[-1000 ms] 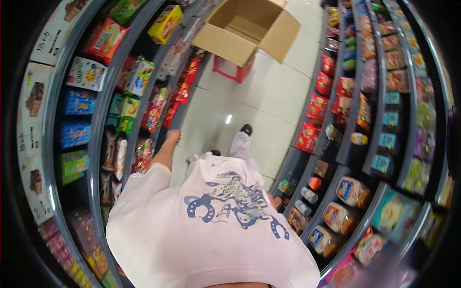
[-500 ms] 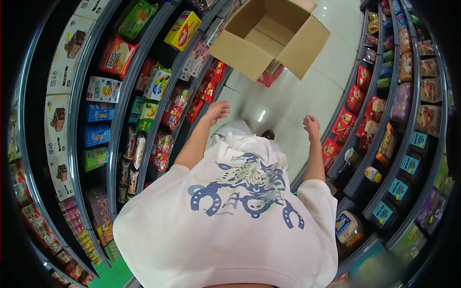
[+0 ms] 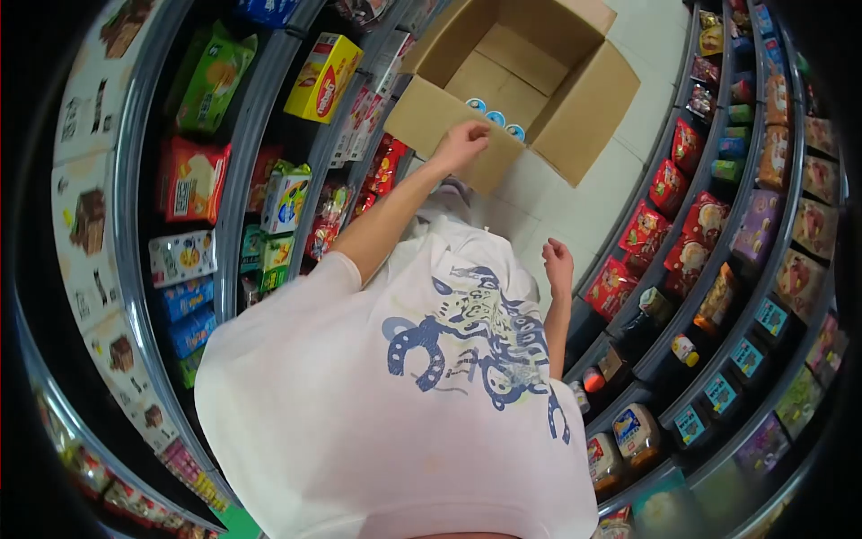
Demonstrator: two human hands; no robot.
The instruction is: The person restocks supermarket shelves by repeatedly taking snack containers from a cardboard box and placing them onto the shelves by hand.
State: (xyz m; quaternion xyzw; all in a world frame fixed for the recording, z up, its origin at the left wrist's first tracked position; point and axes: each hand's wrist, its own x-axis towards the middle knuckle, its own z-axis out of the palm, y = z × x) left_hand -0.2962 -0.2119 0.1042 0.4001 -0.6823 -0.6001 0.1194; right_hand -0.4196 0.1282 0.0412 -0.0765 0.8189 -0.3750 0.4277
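Box: an open brown cardboard box is the landmark here; its flaps are spread outward, and the pale tiled floor shows to the right of it.
Lids: 3 small round items with blue and white tops are inside the box, in 1 slanting row along its near edge; what is under the tops is hidden.
Left hand: the left hand is over the near flap of the box, just beside the lids; its fingers are bent and I see nothing between them; if they touch the cardboard, I cannot tell.
Right hand: the right hand is nearer to the wearer than the box, below its right flap; the fingers are loosely curled and hold nothing visible.
Shelf goods: a yellow and red carton sits left of the box; shiny red packets lie right of it and nearer.
Risk: in my judgement, the wrist could push down the near flap and shake the box; the smooth round lids could slip from only 1 hand, or 1 could knock its neighbour, because they stand so close together.
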